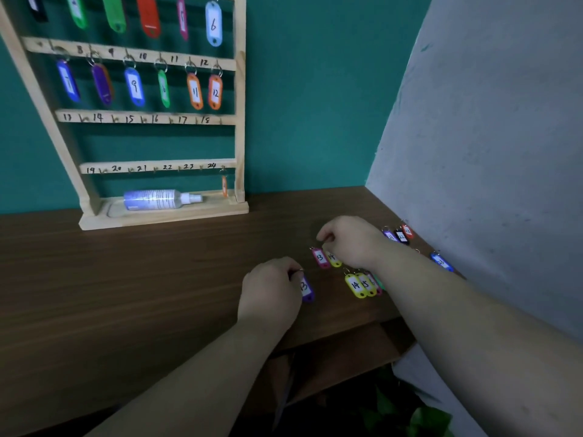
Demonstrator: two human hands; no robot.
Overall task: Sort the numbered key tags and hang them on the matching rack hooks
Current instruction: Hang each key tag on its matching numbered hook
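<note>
A wooden key rack (240,127) stands at the back left of the table. Its upper two rows carry coloured tags up to 12; the rows marked 13–18 and 19–24 are bare except for one orange tag (224,186) at hook 24. My left hand (270,290) pinches the ring of a purple tag (306,290) marked 13, low over the table. My right hand (353,241) hovers with curled fingers over a pink tag (320,257) marked 13 and a yellow tag (334,259); whether it holds anything is hidden. Two yellow tags (359,284) marked 14 and 15 lie nearby.
A spray bottle (159,199) lies in the rack's base tray. More tags (399,235) lie by the grey wall on the right, and a blue tag (441,261) sits beside my right forearm. The brown table (142,272) ends in front; green leaves (422,417) show below.
</note>
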